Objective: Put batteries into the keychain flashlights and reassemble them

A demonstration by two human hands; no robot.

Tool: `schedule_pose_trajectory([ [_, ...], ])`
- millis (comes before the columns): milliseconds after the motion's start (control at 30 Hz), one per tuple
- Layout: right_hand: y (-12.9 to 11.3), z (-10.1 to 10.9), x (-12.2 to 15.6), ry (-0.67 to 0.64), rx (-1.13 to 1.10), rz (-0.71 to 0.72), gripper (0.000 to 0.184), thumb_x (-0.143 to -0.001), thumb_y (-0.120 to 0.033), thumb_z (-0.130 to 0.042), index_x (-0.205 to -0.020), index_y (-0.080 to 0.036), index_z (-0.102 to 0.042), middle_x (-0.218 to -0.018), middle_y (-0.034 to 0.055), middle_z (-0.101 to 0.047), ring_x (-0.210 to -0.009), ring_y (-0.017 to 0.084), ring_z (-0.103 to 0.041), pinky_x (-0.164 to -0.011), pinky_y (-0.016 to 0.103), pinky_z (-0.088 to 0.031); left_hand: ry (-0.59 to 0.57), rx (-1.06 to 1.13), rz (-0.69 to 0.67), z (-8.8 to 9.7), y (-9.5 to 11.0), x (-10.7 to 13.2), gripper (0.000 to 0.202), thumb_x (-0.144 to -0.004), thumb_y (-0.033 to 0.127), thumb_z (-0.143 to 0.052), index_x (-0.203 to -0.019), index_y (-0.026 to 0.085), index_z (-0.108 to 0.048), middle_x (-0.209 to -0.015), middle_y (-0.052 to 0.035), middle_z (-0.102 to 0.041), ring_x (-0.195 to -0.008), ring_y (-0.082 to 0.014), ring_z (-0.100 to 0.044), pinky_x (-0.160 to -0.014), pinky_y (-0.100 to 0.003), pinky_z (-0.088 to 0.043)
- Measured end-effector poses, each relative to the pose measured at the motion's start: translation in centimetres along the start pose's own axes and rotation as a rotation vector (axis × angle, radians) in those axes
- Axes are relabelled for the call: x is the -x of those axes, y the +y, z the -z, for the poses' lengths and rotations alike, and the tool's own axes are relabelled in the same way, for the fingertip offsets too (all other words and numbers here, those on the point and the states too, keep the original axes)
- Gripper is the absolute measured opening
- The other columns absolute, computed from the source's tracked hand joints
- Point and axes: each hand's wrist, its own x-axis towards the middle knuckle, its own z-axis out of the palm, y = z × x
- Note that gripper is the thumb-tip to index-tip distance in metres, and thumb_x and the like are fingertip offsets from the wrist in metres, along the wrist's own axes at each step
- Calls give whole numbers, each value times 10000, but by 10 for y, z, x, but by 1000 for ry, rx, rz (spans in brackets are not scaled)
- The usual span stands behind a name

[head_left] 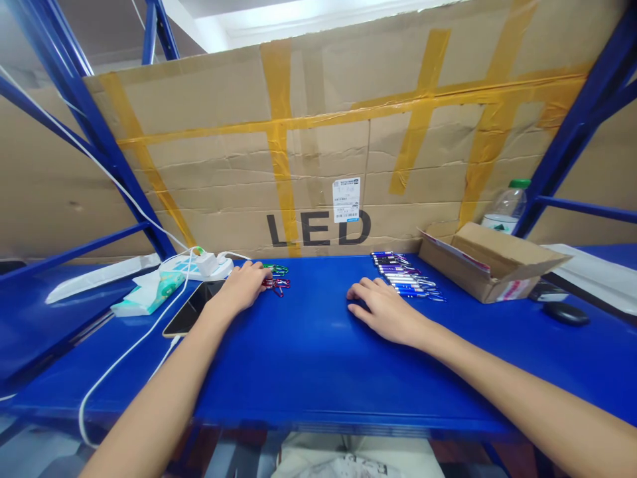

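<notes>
My left hand rests on the blue tabletop, fingers curled toward a small pile of red and green carabiner clips; whether it grips one I cannot make out. My right hand lies flat and open on the table, fingers spread, just left of a row of several small keychain flashlights.
A phone lies by my left wrist, with a white charger and cable and a tissue pack beyond. An open cardboard box, a plastic bottle and a mouse sit at right. Taped cardboard marked LED walls the back.
</notes>
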Motion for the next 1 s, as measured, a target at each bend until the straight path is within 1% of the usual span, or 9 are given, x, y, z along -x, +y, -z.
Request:
schedule_pose_trajectory([
  [133, 1, -1, 0, 8, -2, 7, 237, -1082, -329, -508, -1179, -205, -686, -1227, 147, -678, -1123, 348, -591, -982, 506, -490, 13, -7, 49, -3, -4, -2, 283, -988, 152, -611, -1233, 227, -730, -1253, -175, -681, -1194, -394, -631, -965, -500, -515],
  [267, 2, -2, -1, 17, 0, -1, 235, -1081, -338, -518, -1173, -212, -694, -1209, 139, -683, -1106, 342, -608, -951, 486, -502, 16, -48, 74, -4, -2, -4, 338, -1002, 152, -546, -1279, 226, -727, -1293, -181, -674, -1236, -397, -600, -970, -505, -509],
  [433, 5, -2, -3, 19, -9, -8, 235, -1082, -333, -514, -1167, -203, -690, -1200, 136, -678, -1111, 339, -602, -982, 493, -497, 28, -84, 99, -6, 0, -6, 376, -1029, 156, -473, -1322, 182, -709, -1314, -214, -661, -1234, -412, -589, -958, -531, -506],
  [567, 6, -2, -3, 13, -15, -9, 234, -1079, -327, -511, -1165, -194, -684, -1207, 143, -676, -1109, 338, -598, -998, 506, -494, 40, -88, 115, -9, 1, -6, 354, -1047, 178, -465, -1304, 191, -708, -1304, -199, -666, -1216, -400, -598, -946, -512, -507],
  [733, 9, -2, -5, 40, 2, 6, 224, -1084, -324, -507, -1168, -196, -670, -1211, 138, -681, -1109, 327, -621, -998, 481, -500, 66, -78, 126, -11, 1, -6, 337, -1046, 185, -483, -1297, 194, -708, -1303, -197, -660, -1226, -404, -597, -950, -508, -501],
  [867, 17, 5, -7, 111, 140, -5, 225, -1087, -242, -455, -1176, -187, -654, -1214, 160, -686, -1109, 325, -644, -992, 457, -491, 87, -72, 104, -8, 2, -6, 373, -1048, 181, -477, -1361, 189, -680, -1326, -205, -644, -1235, -411, -589, -958, -522, -496],
  [967, 27, 17, -8, 113, 267, -70, 269, -1056, -123, -409, -1167, -170, -649, -1218, 190, -686, -1106, 328, -649, -955, 434, -488, 128, -13, 38, -5, 11, -7, 381, -1080, 214, -449, -1405, 215, -649, -1339, -171, -645, -1232, -362, -595, -1009, -504, -495],
  [1000, 31, 21, -7, 104, 310, -102, 283, -1037, -91, -410, -1172, -164, -648, -1238, 202, -680, -1128, 339, -644, -952, 433, -485, 162, 59, -13, -5, 16, -7, 370, -1086, 230, -459, -1406, 219, -645, -1345, -153, -647, -1219, -338, -604, -1039, -493, -491],
])
